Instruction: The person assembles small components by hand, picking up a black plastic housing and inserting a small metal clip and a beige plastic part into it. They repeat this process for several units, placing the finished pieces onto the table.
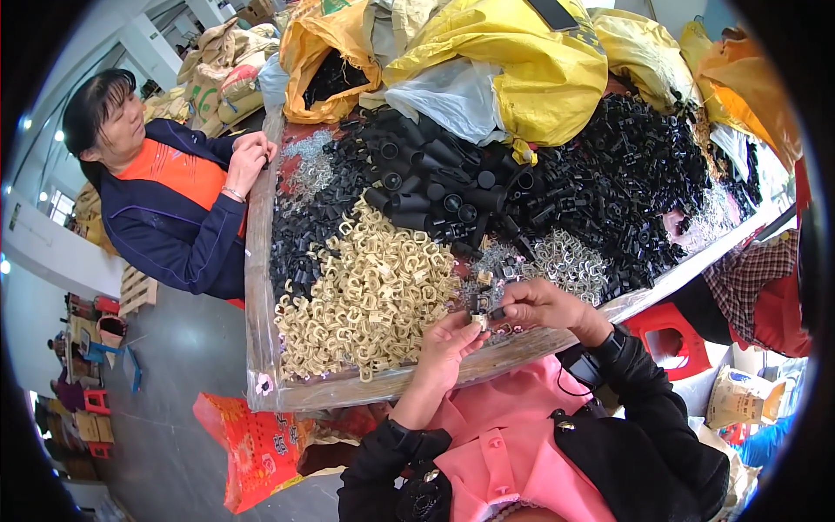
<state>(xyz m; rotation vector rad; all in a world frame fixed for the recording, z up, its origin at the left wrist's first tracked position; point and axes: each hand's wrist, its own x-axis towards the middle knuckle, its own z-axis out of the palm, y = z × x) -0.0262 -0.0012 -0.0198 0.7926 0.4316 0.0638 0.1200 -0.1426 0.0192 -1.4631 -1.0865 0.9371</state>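
Note:
Just above the table's near edge, my two hands meet over the parts. My left hand (451, 342) is closed in a pinch on a small cream plastic part (479, 322). My right hand (544, 306), also closed, pinches a small black part (497, 313) that touches or nearly touches the cream one; how they join is too small to tell. Left of my hands lies a big heap of cream plastic clips (365, 287). Small silvery metal rings (570, 266) are piled just beyond my right hand.
The table (478, 370) has a raised wooden rim. Black plastic parts (609, 174) and black tubes (435, 178) cover its far side. Yellow sacks (548, 78) and an orange sack (326, 43) stand behind. A co-worker (174, 191) is at the left edge. A red stool (670, 335) stands right.

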